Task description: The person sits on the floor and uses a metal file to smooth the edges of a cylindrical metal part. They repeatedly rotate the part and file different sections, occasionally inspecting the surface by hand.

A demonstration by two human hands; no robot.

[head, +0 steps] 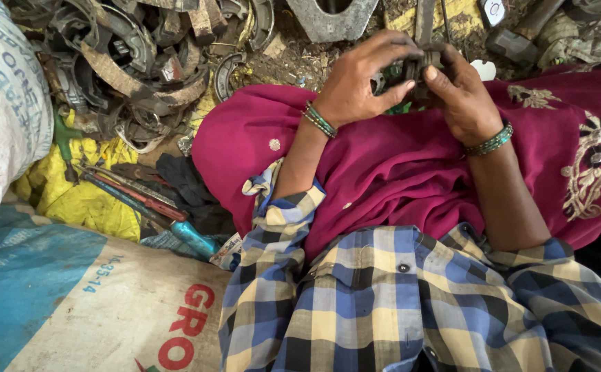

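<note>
Dark metal part between both hands

Soft even daylight, sharp, faint shadows

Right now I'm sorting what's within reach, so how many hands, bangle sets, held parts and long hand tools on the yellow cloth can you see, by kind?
Hands: 2, left hand and right hand
Green bangle sets: 2, left wrist, right wrist
Small dark metal part, held by both: 1
Long hand tools on the yellow cloth: about 3
Total: about 8
</note>
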